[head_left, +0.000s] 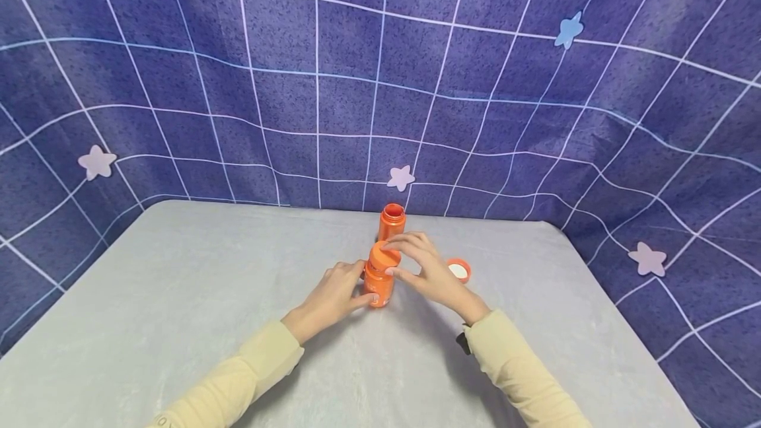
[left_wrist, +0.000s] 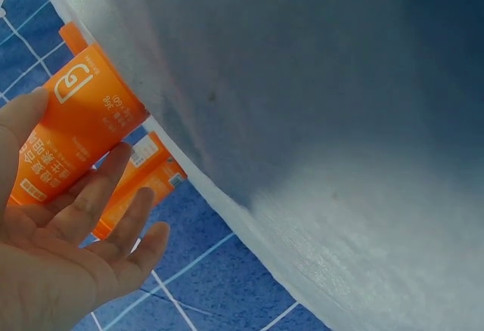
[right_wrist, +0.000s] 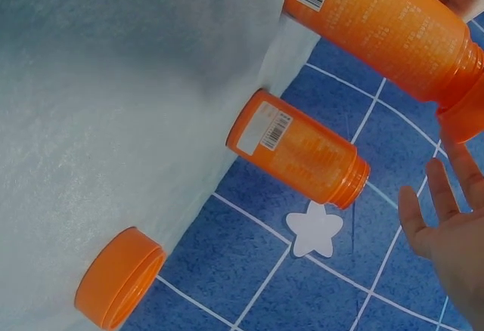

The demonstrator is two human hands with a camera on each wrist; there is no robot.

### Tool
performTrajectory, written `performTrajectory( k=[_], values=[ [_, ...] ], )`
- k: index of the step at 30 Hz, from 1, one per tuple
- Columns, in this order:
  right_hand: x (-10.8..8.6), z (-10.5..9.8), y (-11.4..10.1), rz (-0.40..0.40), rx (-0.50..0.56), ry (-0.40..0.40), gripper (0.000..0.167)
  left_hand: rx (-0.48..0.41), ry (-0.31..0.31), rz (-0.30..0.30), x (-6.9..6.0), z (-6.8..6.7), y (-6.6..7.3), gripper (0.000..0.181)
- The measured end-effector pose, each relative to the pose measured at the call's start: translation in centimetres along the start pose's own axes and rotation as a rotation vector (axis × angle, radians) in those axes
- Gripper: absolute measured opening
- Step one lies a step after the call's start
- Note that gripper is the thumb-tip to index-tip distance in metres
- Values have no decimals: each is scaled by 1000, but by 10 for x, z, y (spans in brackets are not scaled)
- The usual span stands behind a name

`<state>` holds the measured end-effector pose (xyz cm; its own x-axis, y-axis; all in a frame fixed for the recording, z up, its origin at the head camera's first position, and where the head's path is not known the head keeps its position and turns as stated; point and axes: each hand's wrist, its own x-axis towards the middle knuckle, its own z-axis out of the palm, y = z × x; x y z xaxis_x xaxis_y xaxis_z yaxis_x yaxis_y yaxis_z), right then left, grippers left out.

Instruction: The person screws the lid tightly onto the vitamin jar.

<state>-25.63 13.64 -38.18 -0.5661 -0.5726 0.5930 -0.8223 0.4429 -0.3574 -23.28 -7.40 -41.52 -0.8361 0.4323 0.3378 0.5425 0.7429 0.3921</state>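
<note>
In the head view an orange bottle (head_left: 378,288) stands upright on the table, its side gripped by my left hand (head_left: 335,292) between thumb and fingers. White print shows on its label in the left wrist view. My right hand (head_left: 429,273) pinches an orange screw cap (head_left: 384,255) at the bottle's mouth. The cap (right_wrist: 467,112) sits tilted there, and part of the threaded neck (right_wrist: 470,63) shows in the right wrist view. My right thumb is hidden in that view.
Behind stands a second orange bottle (head_left: 391,224), uncapped, its mouth facing up. Another orange cap (head_left: 467,272) with a white inside lies right of my right hand on the grey tabletop (head_left: 208,296). A blue gridded cloth (head_left: 285,104) with stars hangs behind the table.
</note>
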Motion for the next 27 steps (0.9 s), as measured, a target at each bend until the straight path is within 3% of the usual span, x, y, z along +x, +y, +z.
performTrajectory(
  k=[27],
  values=[
    [0, 1, -3, 3, 4, -59, 38, 9, 1, 0, 0, 1, 0, 45]
  ],
)
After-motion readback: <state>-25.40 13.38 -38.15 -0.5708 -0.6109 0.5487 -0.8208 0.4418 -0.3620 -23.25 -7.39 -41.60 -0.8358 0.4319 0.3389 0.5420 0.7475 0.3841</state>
